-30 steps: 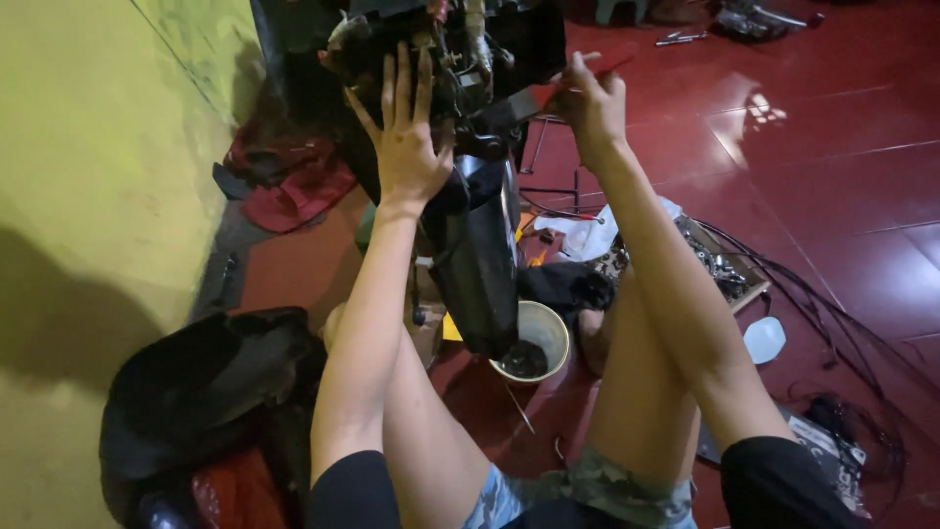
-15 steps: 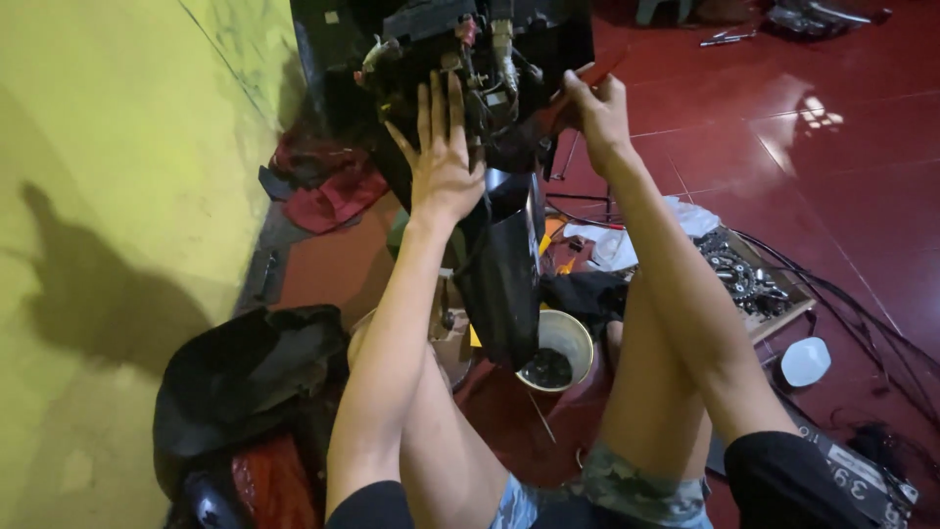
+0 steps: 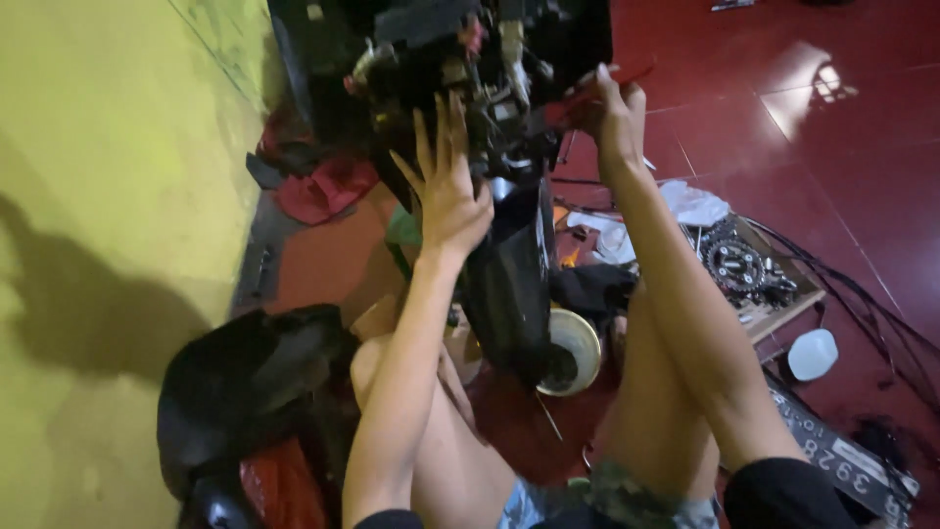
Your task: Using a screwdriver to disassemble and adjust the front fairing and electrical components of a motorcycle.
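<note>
Below the hands: cream bowl [image 3: 573,348] on red floor [image 3: 832,147], open tiles out right | left hand [image 3: 446,191] spread flat on black motorcycle body [image 3: 509,274], yellow wall [image 3: 98,196] close on its left | right hand [image 3: 612,103] clenched round red-handled tool [image 3: 597,88] at engine's edge
</note>
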